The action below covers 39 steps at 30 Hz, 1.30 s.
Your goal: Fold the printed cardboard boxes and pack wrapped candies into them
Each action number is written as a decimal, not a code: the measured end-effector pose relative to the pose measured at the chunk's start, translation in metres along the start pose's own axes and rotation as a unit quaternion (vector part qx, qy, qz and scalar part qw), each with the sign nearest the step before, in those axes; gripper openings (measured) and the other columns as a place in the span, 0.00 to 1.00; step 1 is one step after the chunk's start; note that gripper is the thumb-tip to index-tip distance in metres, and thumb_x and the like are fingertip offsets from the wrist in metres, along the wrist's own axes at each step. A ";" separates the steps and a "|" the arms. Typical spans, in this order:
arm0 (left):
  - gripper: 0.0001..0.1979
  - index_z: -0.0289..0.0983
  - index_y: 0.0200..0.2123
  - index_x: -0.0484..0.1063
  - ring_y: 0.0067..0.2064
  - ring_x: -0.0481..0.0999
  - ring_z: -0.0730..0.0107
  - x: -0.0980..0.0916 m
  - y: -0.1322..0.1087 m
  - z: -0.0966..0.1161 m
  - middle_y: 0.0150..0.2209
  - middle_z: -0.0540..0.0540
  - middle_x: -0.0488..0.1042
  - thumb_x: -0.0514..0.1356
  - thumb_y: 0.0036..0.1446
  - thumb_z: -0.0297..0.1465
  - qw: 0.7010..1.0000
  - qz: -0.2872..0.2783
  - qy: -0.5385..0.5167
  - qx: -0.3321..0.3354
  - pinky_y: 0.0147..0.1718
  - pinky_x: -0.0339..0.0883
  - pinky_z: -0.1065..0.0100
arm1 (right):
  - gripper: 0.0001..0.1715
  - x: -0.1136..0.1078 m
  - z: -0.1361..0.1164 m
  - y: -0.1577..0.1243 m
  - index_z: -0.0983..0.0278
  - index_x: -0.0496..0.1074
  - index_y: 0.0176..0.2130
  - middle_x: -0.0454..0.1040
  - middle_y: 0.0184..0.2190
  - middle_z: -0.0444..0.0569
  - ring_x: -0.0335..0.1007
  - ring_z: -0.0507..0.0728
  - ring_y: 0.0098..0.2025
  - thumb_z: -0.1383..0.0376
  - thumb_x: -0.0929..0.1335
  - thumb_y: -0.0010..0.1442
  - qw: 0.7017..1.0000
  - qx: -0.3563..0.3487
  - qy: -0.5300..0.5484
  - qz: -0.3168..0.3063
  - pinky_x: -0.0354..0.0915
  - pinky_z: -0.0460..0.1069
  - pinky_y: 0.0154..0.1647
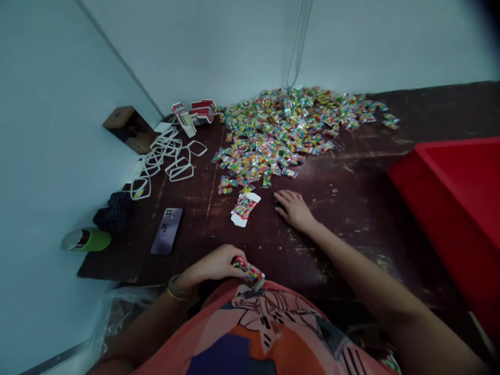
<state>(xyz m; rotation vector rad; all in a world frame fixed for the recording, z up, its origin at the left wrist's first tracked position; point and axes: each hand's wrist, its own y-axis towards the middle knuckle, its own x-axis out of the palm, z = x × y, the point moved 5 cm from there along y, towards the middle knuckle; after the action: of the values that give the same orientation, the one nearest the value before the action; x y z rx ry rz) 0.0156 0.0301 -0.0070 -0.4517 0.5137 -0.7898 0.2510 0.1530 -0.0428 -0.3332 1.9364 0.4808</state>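
Observation:
My left hand (224,263) is wrapped round a small, colourful candy box (248,271), close to the table's front edge and my shirt. The box's lower end, with white flaps, points toward me. My right hand (294,209) lies on the dark table with fingers stretched out and a little apart, and I see nothing held in it. Just left of its fingertips lies a flattened candy box (246,208) with white flaps. Behind both hands spreads a big heap of small clear candy packets (269,140).
A red bin (433,192) stands at right. Along the left are a phone (167,232), a green tumbler (91,239), dark cloth (115,211), white loops (182,166) and a brown box (128,127). Stacked red-and-white cartons (203,111) sit by the wall.

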 end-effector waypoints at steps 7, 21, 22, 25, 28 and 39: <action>0.20 0.35 0.45 0.65 0.35 0.77 0.65 0.010 0.018 -0.015 0.37 0.42 0.76 0.64 0.50 0.34 0.915 0.066 -0.397 -0.023 0.39 0.70 0.59 | 0.15 -0.001 -0.035 -0.127 0.63 0.67 0.50 0.74 0.42 0.54 0.68 0.59 0.40 0.62 0.60 0.66 0.971 0.109 0.211 0.025 0.63 0.54 0.44; 0.27 0.35 0.51 0.67 0.38 0.76 0.65 0.053 0.045 0.018 0.40 0.42 0.74 0.64 0.45 0.24 0.955 0.007 -0.294 0.018 0.28 0.72 0.69 | 0.09 -0.062 -0.062 -0.083 0.63 0.74 0.33 0.73 0.27 0.46 0.67 0.54 0.29 0.61 0.67 0.60 0.957 0.102 0.260 0.071 0.61 0.48 0.32; 0.27 0.35 0.52 0.66 0.37 0.76 0.66 0.056 0.045 0.020 0.40 0.43 0.74 0.64 0.46 0.24 0.951 -0.001 -0.308 0.018 0.29 0.72 0.70 | 0.09 -0.065 -0.064 -0.083 0.63 0.74 0.33 0.73 0.26 0.46 0.66 0.54 0.30 0.61 0.67 0.60 0.960 0.096 0.239 0.108 0.61 0.48 0.33; 0.28 0.35 0.53 0.63 0.33 0.76 0.70 0.063 0.047 0.023 0.37 0.45 0.74 0.63 0.47 0.24 0.939 -0.005 -0.344 0.028 0.28 0.72 0.70 | 0.08 -0.072 -0.071 -0.085 0.63 0.73 0.32 0.73 0.27 0.47 0.64 0.55 0.31 0.62 0.67 0.61 0.963 0.086 0.196 0.165 0.60 0.51 0.36; 0.29 0.35 0.53 0.61 0.29 0.73 0.73 0.065 0.048 0.027 0.34 0.48 0.71 0.63 0.47 0.26 0.934 0.017 -0.355 0.037 0.23 0.70 0.72 | 0.07 -0.074 -0.075 -0.081 0.62 0.74 0.33 0.72 0.30 0.48 0.64 0.56 0.35 0.63 0.66 0.61 0.977 0.048 0.170 0.117 0.58 0.53 0.40; 0.29 0.31 0.40 0.71 0.26 0.71 0.72 0.058 0.045 0.034 0.27 0.46 0.71 0.53 0.55 0.53 0.957 0.027 -0.286 0.049 0.18 0.63 0.74 | 0.14 -0.069 -0.089 -0.076 0.57 0.75 0.43 0.65 0.54 0.51 0.61 0.60 0.55 0.67 0.61 0.64 0.952 -0.085 0.279 -0.098 0.56 0.59 0.57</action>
<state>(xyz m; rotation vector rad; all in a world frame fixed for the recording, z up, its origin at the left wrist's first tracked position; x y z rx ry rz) 0.0949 0.0204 -0.0202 -0.5450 -0.0525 -0.5907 0.2401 0.0447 0.0384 -0.8380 2.3767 0.4540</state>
